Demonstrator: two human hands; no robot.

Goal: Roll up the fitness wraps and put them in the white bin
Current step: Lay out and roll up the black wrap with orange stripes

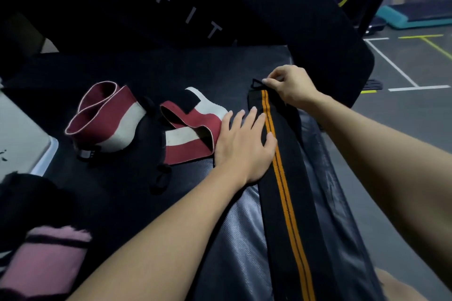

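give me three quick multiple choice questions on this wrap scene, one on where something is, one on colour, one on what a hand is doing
1. Where does the black wrap lie relative to the two red and white wraps?
A. to their right
B. to their left
C. under them

2. What colour is the stripe down the black wrap?
A. green
B. orange
C. white

3. What is the right hand doing?
A. resting flat on the mat
B. holding a rolled wrap
C. pinching the far end of the black wrap

Answers: 1 A, the red and white wraps sit left of it on the black mat. 2 B, an orange stripe runs its length. 3 C, its fingertips pinch the loop at the far end, while the left hand presses flat on the wrap.
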